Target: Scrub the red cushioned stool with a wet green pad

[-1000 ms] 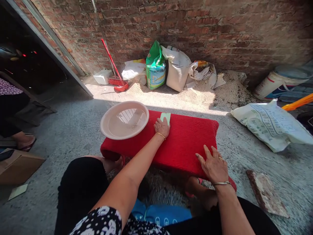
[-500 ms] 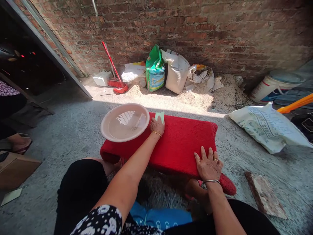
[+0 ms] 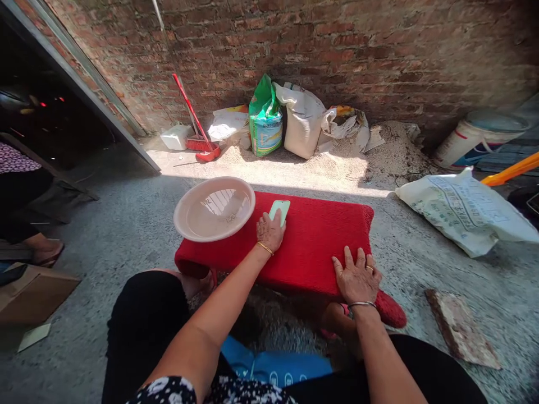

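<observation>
Left hand [image 3: 272,231] reaches mid-frame, fingers over a pale green slab [image 3: 282,208]; can't tell if it's pinched. Right hand [image 3: 357,277] is splayed on the red-covered bench [image 3: 314,238], right of centre. Brick wall [image 3: 337,56] up top.

No wording can be read with certainty. Beyond the left hand's [image 3: 270,231] grip, the green-and-blue bag [image 3: 266,134] bears dark characters too small to decipher; far right of the grip, the white sack [image 3: 457,207] shows blurred printed lines; below it, the blue item [image 3: 301,363] carries outlined white characters.
</observation>
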Demonstrator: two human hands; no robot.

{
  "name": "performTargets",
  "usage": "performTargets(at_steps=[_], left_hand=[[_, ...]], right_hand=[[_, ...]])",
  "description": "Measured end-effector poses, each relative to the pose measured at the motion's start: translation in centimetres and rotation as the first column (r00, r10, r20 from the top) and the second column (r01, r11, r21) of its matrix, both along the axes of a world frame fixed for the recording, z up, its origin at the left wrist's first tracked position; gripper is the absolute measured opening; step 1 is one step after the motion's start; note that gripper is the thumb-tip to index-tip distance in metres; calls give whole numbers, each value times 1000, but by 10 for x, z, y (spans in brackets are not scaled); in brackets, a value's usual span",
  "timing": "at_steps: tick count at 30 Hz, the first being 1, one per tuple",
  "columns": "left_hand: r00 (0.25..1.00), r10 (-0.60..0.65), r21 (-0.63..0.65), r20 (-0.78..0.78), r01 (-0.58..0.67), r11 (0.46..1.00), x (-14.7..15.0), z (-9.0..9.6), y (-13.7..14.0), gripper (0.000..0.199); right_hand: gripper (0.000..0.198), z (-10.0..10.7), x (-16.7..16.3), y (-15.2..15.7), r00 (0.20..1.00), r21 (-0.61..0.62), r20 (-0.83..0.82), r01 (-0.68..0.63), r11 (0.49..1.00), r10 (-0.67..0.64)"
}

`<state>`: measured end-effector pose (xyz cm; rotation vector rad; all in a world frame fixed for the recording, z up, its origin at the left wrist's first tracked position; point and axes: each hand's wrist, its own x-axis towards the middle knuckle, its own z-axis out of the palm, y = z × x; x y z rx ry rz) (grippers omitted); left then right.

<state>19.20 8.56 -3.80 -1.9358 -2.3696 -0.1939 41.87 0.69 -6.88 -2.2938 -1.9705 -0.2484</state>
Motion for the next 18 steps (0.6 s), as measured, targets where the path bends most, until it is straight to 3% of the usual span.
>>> performTargets(at_steps=[2,5,9,12,14,18], left_hand=[[996,89,-17,-24,-89,996,-21,-2,-2,50],[996,71,-28,-49,-72,997,-12,-10,-9,50],[970,-238,-23,-57,237,971,38,-18,-30,52],[923,-382,3,-51,383,924,48,-15,-43,51],[947,-318,21,-55,319,947,30,-8,-46,50],[998,-11,-10,-62,11,1000,-22,2,-38,49]], right_hand=[[55,0,0,0,1000,-4,-2,6,1000,-6],[55,-1,0,0,1000,-6,8,12,1000,-12],[55,-3,1,0,999,-1,30,13,1000,-13],[56,-2,1,0,999,8,35,13,1000,-14],[55,-2,1,0,999,0,29,15,1000,-15],[55,1,-1,-1,1000,-20,12,20,1000,-20]])
